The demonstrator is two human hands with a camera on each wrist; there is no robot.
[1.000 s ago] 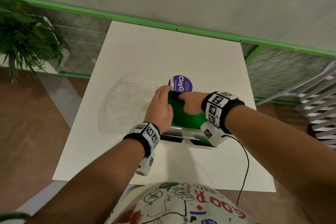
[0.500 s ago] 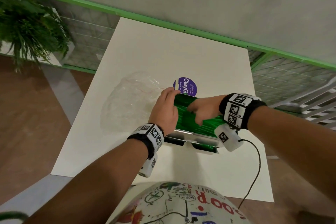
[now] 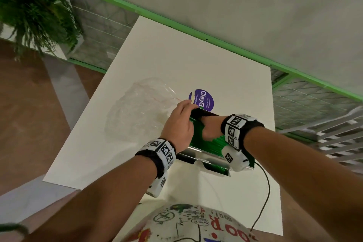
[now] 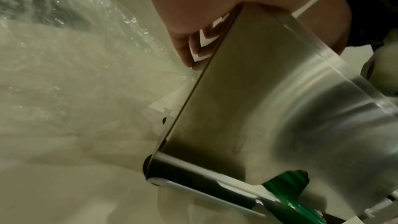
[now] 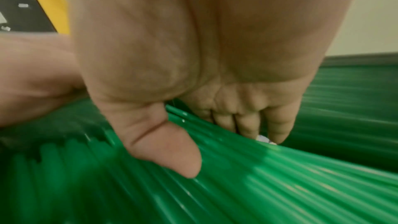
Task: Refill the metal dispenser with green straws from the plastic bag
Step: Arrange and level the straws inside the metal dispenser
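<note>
The metal dispenser [image 3: 198, 158] stands on the white table [image 3: 176, 61], its open top packed with green straws [image 3: 208, 144]. My left hand [image 3: 184, 110] grips its left end, palm on the top edge [image 4: 269, 100] and fingers [image 4: 187, 48] down the far side. My right hand [image 3: 208, 125] is sunk in the straws [image 5: 280, 185]; its thumb [image 5: 172, 151] and curled fingers [image 5: 258, 125] pinch a ridge of them. More straws show in the front slot [image 4: 286, 186]. The clear plastic bag [image 3: 137, 110] lies crumpled left of the dispenser, with no straws visible in it.
A round purple sticker [image 3: 202, 100] lies just beyond the dispenser. A black cable [image 3: 265, 192] runs from my right wrist over the table's near edge. A potted plant [image 3: 29, 12] stands at far left, and a green rail [image 3: 196, 31] runs behind the table.
My right hand has drawn back from the far left corner toward the middle of the straws and dug in. My left hand stays on the dispenser's left end. The head view has tilted.
</note>
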